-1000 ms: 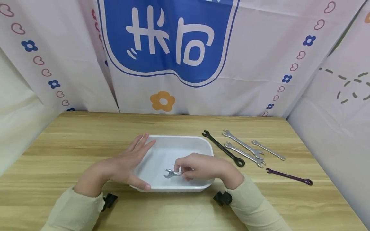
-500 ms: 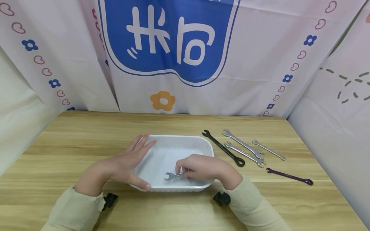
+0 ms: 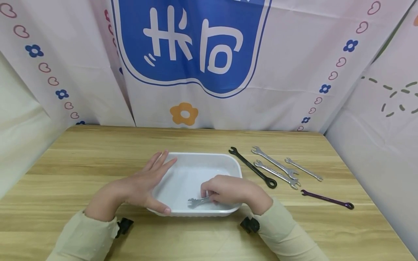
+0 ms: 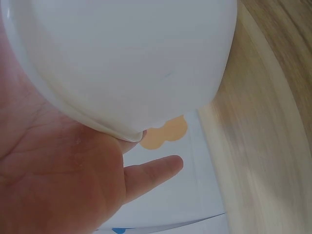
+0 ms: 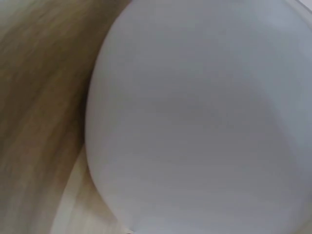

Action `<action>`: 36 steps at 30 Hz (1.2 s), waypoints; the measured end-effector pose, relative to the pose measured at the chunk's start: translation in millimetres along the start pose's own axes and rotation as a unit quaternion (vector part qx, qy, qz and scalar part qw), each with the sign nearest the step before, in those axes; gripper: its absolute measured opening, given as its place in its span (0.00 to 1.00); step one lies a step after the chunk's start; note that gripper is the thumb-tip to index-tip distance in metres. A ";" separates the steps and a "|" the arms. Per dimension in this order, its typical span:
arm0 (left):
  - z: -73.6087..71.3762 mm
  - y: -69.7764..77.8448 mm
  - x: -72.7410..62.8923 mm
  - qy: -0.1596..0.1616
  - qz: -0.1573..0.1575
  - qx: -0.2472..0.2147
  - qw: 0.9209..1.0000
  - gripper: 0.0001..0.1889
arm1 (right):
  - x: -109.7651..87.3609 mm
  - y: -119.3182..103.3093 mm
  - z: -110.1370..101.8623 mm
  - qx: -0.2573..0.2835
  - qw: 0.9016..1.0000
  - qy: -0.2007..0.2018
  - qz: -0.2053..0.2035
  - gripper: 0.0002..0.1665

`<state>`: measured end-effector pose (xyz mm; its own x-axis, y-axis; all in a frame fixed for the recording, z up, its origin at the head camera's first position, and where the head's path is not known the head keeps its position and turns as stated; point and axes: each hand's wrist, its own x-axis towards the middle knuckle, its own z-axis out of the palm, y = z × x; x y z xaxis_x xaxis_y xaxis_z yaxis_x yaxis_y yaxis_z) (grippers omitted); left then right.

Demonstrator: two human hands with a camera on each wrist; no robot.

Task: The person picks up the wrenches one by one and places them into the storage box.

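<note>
A silver wrench (image 3: pixel 197 202) is low inside the white tray (image 3: pixel 183 156), near its front wall, its open-ended head pointing left. My right hand (image 3: pixel 228 189) reaches in over the tray's right side and pinches the wrench's shaft; the far end is hidden under the hand. Spread along the tray's left rim is my left hand (image 3: pixel 143 190), thumb at the front edge and fingers toward the back. In the left wrist view the palm (image 4: pixel 63 170) lies against the outside of the tray. The right wrist view is filled by the tray's outer wall (image 5: pixel 195 122).
To the right on the wooden table (image 3: pixel 98 152) lie a black wrench (image 3: pixel 252 167), several silver wrenches (image 3: pixel 275 163) and a purple wrench (image 3: pixel 326 199). A printed white curtain (image 3: pixel 294 65) hangs along the table's back edge.
My right hand has lowered slightly and shifted a little right, bringing the wrench down toward the tray's bottom. The left hand stays at the rim.
</note>
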<state>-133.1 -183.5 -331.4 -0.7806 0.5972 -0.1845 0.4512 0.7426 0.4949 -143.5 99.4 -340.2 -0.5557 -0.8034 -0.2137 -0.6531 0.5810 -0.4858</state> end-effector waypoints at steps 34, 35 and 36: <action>-0.6 0.5 0.6 -0.007 -0.005 0.005 1.000 0.72 | 3.0 1.7 3.5 -0.039 0.999 -0.018 0.026 0.08; -0.4 0.3 0.6 -0.006 -0.005 0.006 1.000 0.72 | 2.9 1.7 3.6 -0.039 0.999 -0.018 0.026 0.08; -0.2 0.1 0.6 -0.006 -0.005 0.006 1.000 0.72 | 2.9 1.6 3.6 -0.040 0.999 -0.018 0.026 0.08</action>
<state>-133.6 -183.2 -331.2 -0.7797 0.5934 -0.2001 0.4487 0.7522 0.4825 -144.3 97.5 -344.7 -0.5722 -0.7754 -0.2671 -0.6634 0.6291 -0.4051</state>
